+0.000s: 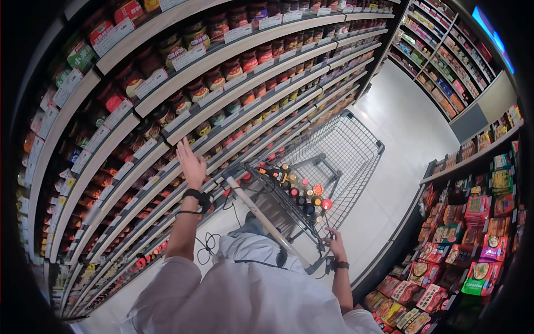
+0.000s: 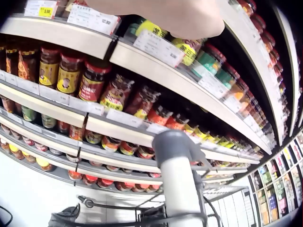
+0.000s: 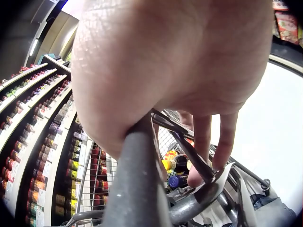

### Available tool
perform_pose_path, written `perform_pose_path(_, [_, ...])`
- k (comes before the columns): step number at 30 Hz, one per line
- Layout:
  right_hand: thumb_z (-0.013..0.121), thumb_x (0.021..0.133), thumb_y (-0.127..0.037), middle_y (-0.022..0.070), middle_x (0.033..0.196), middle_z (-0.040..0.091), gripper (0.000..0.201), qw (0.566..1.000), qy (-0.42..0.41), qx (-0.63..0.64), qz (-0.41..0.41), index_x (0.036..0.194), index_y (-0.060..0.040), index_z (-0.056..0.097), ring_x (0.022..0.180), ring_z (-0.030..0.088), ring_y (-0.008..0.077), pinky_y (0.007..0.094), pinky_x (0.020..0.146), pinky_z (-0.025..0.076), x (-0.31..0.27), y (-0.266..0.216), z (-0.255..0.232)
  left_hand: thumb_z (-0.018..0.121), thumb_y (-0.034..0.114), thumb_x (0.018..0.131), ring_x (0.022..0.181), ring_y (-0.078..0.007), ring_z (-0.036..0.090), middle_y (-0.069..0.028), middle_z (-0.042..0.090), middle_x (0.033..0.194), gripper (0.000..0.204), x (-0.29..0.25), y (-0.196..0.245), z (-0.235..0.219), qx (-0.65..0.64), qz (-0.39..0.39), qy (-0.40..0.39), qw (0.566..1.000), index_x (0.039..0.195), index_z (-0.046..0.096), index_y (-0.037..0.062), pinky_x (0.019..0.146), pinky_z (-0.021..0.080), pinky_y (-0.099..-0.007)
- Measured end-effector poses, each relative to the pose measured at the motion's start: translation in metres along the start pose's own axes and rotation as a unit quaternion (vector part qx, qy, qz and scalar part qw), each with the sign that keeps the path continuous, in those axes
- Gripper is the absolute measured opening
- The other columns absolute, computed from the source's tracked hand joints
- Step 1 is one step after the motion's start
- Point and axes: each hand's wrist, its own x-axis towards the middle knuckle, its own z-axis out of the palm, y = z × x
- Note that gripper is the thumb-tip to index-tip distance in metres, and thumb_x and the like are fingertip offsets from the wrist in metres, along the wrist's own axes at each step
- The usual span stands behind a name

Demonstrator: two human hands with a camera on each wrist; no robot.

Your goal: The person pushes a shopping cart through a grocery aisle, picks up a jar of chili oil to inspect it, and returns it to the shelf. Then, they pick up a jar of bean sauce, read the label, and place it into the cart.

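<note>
My left hand is raised beside the shelf of jars on the left, with its fingers extended and nothing in it. In the left wrist view part of this hand covers the top, close over price tags and jars with yellow labels. My right hand is at the right end of the handle of a shopping cart. In the right wrist view its palm lies over the dark handle end, and its fingers reach down round the metal frame. Several capped bottles stand in the cart.
Long shelves of jars run along the left side. Packaged food fills a low display on the right. Pale floor lies between them, with another shelf unit at the far end. A black cable hangs beside the handle.
</note>
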Motion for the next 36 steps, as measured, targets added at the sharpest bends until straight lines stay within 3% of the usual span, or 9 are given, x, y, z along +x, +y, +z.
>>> perform_pose_path(3, [0.065, 0.082, 0.007, 0.0148, 0.129, 0.046, 0.051, 1.000, -0.002, 0.007, 0.019, 0.129, -0.0105, 0.060, 0.099, 0.070, 0.0272, 0.0366, 0.078, 0.060, -0.008, -0.018, 0.004, 0.061, 0.000, 0.075, 0.145, -0.0396, 0.031, -0.0209, 0.037, 0.152, 0.075, 0.002, 0.028, 0.007, -0.047, 0.067, -0.055, 0.995, 0.146, 0.037, -0.0020, 0.121, 0.024, -0.0504])
perform_pose_path(7, [0.064, 0.083, 0.007, 0.0169, 0.134, 0.041, 0.050, 1.000, -0.006, 0.010, 0.007, 0.130, -0.0096, 0.060, 0.102, 0.069, 0.0276, 0.0372, 0.079, 0.060, -0.012, -0.023, 0.004, 0.066, 0.008, 0.077, 0.143, -0.0355, 0.034, -0.0176, 0.040, 0.151, 0.077, 0.039, 0.056, 0.035, 0.056, 0.184, -0.084, 0.978, 0.147, 0.037, -0.0013, 0.117, 0.029, -0.0504])
perform_pose_path(10, [0.065, 0.083, 0.007, 0.0173, 0.134, 0.041, 0.048, 1.000, -0.007, -0.008, 0.010, 0.128, -0.0095, 0.061, 0.101, 0.069, 0.0274, 0.0376, 0.080, 0.061, -0.007, -0.016, 0.003, 0.069, 0.011, 0.078, 0.139, -0.0334, 0.039, -0.0163, 0.043, 0.147, 0.076, 0.071, 0.074, 0.041, 0.126, 0.087, -0.159, 0.975, 0.147, 0.038, -0.0005, 0.115, 0.033, -0.0482])
perform_pose_path(15, [0.071, 0.081, 0.000, 0.0151, 0.136, 0.041, 0.047, 1.000, 0.005, 0.008, 0.024, 0.126, -0.0141, 0.065, 0.112, 0.059, 0.0291, 0.0388, 0.086, 0.059, -0.016, -0.026, 0.004, 0.064, 0.021, 0.085, 0.106, -0.0318, 0.066, -0.0167, 0.065, 0.119, 0.052, 0.101, 0.060, 0.072, 0.144, 0.075, -0.180, 0.970, 0.132, 0.053, 0.0028, 0.092, 0.052, -0.0454])
perform_pose_path(18, [0.070, 0.082, 0.000, 0.0166, 0.136, 0.041, 0.047, 0.999, 0.010, 0.031, 0.043, 0.126, -0.0135, 0.065, 0.117, 0.058, 0.0317, 0.0392, 0.087, 0.060, -0.021, -0.036, 0.007, 0.063, 0.021, 0.087, 0.106, -0.0345, 0.066, -0.0210, 0.064, 0.120, 0.048, 0.121, 0.066, 0.078, 0.108, -0.005, -0.276, 0.955, 0.130, 0.055, 0.0015, 0.091, 0.053, -0.0471])
perform_pose_path(22, [0.070, 0.081, -0.001, 0.0171, 0.137, 0.042, 0.046, 0.999, 0.020, 0.010, 0.042, 0.126, -0.0128, 0.065, 0.118, 0.057, 0.0327, 0.0395, 0.089, 0.059, -0.027, -0.048, 0.009, 0.054, 0.028, 0.093, 0.110, -0.0417, 0.063, -0.0243, 0.065, 0.119, 0.041, 0.130, 0.031, 0.124, 0.081, 0.018, -0.203, 0.976, 0.126, 0.054, 0.0030, 0.092, 0.051, -0.0531])
perform_pose_path(27, [0.069, 0.081, -0.001, 0.0162, 0.134, 0.047, 0.046, 0.999, 0.030, -0.006, 0.018, 0.125, -0.0126, 0.066, 0.114, 0.059, 0.0298, 0.0365, 0.085, 0.059, -0.016, -0.026, 0.008, 0.052, 0.027, 0.095, 0.135, -0.0439, 0.044, -0.0262, 0.043, 0.150, 0.059, 0.144, 0.022, 0.138, 0.094, -0.001, -0.264, 0.960, 0.148, 0.038, 0.0049, 0.113, 0.037, -0.0491])
perform_pose_path(34, [0.071, 0.080, -0.003, 0.0167, 0.132, 0.046, 0.046, 0.999, 0.032, -0.020, -0.009, 0.124, -0.0131, 0.067, 0.108, 0.061, 0.0287, 0.0364, 0.080, 0.060, -0.012, -0.018, 0.007, 0.060, 0.021, 0.096, 0.124, -0.0445, 0.054, -0.0261, 0.056, 0.135, 0.045, 0.136, 0.036, 0.112, 0.059, 0.026, -0.264, 0.963, 0.135, 0.051, 0.0032, 0.104, 0.044, -0.0520])
perform_pose_path(36, [0.072, 0.079, -0.003, 0.0172, 0.132, 0.046, 0.047, 0.999, 0.033, -0.024, -0.009, 0.124, -0.0133, 0.067, 0.110, 0.060, 0.0294, 0.0360, 0.080, 0.060, -0.008, -0.013, 0.007, 0.063, 0.014, 0.093, 0.119, -0.0432, 0.057, -0.0261, 0.059, 0.129, 0.044, 0.129, 0.042, 0.102, 0.072, 0.082, -0.204, 0.973, 0.134, 0.051, 0.0025, 0.100, 0.048, -0.0501])
